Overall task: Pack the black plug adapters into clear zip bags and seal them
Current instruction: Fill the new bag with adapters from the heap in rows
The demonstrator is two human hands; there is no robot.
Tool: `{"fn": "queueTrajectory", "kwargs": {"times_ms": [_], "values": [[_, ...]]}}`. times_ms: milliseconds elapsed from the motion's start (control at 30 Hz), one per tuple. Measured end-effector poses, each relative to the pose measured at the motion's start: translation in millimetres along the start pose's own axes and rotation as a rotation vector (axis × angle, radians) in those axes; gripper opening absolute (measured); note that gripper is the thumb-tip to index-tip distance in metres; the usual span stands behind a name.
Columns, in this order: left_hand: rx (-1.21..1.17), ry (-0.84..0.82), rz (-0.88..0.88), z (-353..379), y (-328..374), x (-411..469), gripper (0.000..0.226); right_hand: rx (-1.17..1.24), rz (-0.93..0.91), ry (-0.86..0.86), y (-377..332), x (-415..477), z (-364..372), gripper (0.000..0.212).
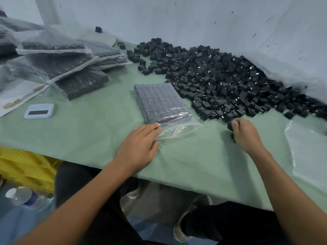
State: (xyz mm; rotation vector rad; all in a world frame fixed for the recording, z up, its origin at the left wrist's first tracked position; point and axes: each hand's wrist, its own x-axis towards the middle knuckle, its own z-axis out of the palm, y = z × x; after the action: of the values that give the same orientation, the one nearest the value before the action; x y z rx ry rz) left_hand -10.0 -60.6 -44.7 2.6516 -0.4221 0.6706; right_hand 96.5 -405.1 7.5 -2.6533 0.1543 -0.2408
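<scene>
On the green tabletop [92,124], in the middle, lies a clear zip bag [160,102] filled with neat rows of black plug adapters, its open mouth turned toward the person. The left hand [141,144] rests on the near left corner of this bag, its grip open, the fingers straight and pressing the loose plastic flat. The right hand [245,134] is at the near edge of the big heap of loose black adapters [221,75] that spreads along the wall to the right; its grip is closed around a few adapters [230,125], the thumb on top of one. At the far left, several filled bags [70,68] lie stacked over each other. Near them sits a small white device with a dark screen [39,111]; no writing on it can be read. Under the tabletop edge at the left is a yellow crate [24,167].
</scene>
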Motion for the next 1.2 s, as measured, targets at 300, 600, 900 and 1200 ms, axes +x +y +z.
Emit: {"fn": "queueTrajectory", "kwargs": {"times_ms": [300, 600, 900, 1200], "values": [[0.047, 0.122, -0.072, 8, 9, 14, 0.028, 1.339, 0.214, -0.281, -46, -55, 2, 0.029], [0.168, 0.157, -0.039, 8, 13, 17, 0.008, 1.292, 0.257, -0.582, -95, -100, 55, 0.04], [0.231, 0.19, -0.04, 7, 17, 19, 0.004, 1.089, 0.152, -0.452, -146, -91, 78, 0.026], [0.198, 0.22, -0.029, 5, 18, 17, 0.007, 0.901, 0.063, -0.384, -150, -87, 92, 0.019]]}}
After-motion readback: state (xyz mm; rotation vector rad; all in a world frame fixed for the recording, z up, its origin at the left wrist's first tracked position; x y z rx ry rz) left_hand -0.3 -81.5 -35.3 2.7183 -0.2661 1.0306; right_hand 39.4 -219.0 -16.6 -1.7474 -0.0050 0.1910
